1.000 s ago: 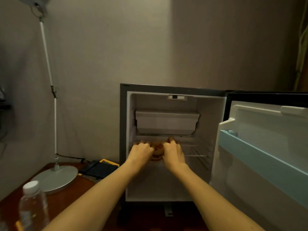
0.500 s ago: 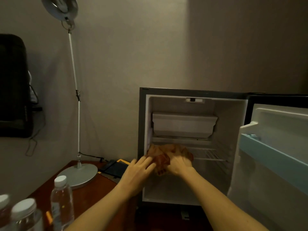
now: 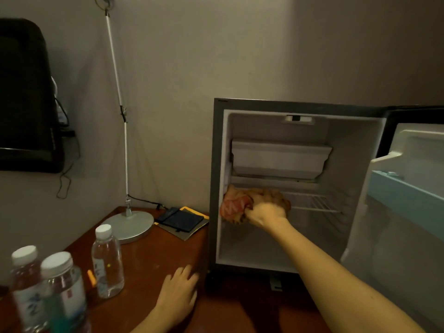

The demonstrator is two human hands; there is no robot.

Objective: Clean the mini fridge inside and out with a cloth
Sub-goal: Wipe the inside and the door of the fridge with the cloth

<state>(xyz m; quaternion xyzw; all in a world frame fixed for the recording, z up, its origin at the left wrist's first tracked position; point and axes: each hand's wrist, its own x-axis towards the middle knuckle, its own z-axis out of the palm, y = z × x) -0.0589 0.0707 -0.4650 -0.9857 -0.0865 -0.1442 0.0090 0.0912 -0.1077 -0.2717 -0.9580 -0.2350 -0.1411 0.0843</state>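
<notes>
The mini fridge [image 3: 217, 164] stands open on the right, with its door [image 3: 406, 195] swung out to the right. Inside are a white freezer box [image 3: 278, 157] and a wire shelf [image 3: 312, 203]. My right hand [image 3: 266, 213] grips a bunched orange-red cloth [image 3: 236, 205] against the fridge's inner left wall at shelf height. My left hand [image 3: 179, 294] rests flat with spread fingers on the brown table [image 3: 149, 258], just left of the fridge's lower front corner.
Three water bottles [image 3: 107, 260] stand on the table at the lower left. A desk lamp's round base [image 3: 131, 224] and a dark notebook [image 3: 180, 221] lie further back. A black screen [image 3: 26, 97] hangs on the left wall.
My left hand has let go of the cloth and dropped onto the table. My right hand has carried the cloth left to the fridge's inner wall. The view has swung left.
</notes>
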